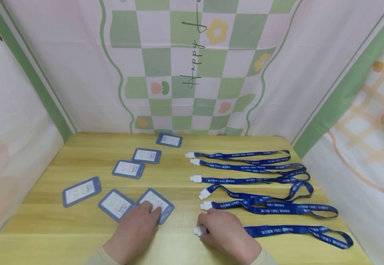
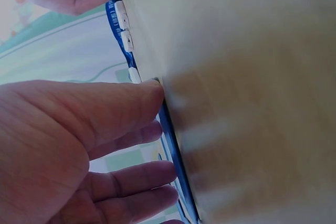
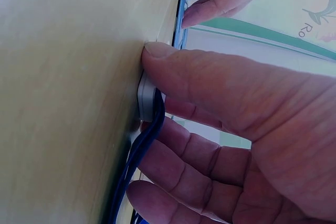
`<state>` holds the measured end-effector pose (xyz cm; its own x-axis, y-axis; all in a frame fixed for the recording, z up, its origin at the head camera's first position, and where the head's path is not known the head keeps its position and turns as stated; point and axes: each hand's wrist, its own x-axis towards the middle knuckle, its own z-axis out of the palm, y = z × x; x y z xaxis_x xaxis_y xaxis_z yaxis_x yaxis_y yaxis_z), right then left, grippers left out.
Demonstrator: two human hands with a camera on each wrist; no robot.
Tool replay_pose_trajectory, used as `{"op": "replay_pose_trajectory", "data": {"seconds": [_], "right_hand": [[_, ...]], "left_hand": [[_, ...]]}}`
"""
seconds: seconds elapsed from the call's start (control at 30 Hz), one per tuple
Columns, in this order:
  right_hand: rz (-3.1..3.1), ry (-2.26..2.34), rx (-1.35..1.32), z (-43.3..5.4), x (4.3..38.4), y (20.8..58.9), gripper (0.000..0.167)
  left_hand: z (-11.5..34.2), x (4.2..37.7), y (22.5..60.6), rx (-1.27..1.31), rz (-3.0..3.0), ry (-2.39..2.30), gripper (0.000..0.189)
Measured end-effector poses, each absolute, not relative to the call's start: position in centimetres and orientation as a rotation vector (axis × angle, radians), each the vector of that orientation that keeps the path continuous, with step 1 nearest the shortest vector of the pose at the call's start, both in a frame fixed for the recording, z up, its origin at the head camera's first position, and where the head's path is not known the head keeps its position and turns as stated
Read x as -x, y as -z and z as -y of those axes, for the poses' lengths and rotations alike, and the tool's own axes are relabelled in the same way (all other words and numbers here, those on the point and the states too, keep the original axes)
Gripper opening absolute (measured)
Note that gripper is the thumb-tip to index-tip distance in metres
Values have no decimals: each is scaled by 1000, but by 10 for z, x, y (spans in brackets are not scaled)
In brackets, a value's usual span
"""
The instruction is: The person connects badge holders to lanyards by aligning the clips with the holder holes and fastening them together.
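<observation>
My left hand rests over the near end of a blue ID card holder, its thumb at the holder's edge and fingertips touching it. In the left wrist view that card holder shows edge-on against the table; the left fingers are fairly straight. A second card holder lies beside it, partly behind the left hand. My right hand pinches the nearest blue lanyard by its white plastic buckle. Up close in the right wrist view, the thumb lies against the white buckle, while the other fingers are loosely bent.
Several blue lanyards with white buckles lie in rows on the right side of the wooden table. Further card holders are spread over the left and back. A patterned cloth hangs behind the table.
</observation>
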<state>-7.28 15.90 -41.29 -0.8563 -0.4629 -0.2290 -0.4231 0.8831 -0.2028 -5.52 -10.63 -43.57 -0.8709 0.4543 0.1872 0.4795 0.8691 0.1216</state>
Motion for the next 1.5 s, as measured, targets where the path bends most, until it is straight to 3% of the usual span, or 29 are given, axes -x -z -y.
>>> {"op": "replay_pose_trajectory", "data": {"seconds": [1.0, 1.5], "right_hand": [[-2832, 193, 721, -161, 69, 415, 20], [-2817, 214, 720, -161, 70, 414, 18]], "left_hand": [[103, 50, 430, 759, 3027, 190, 39], [102, 55, 436, 768, 2884, 89, 31]]}}
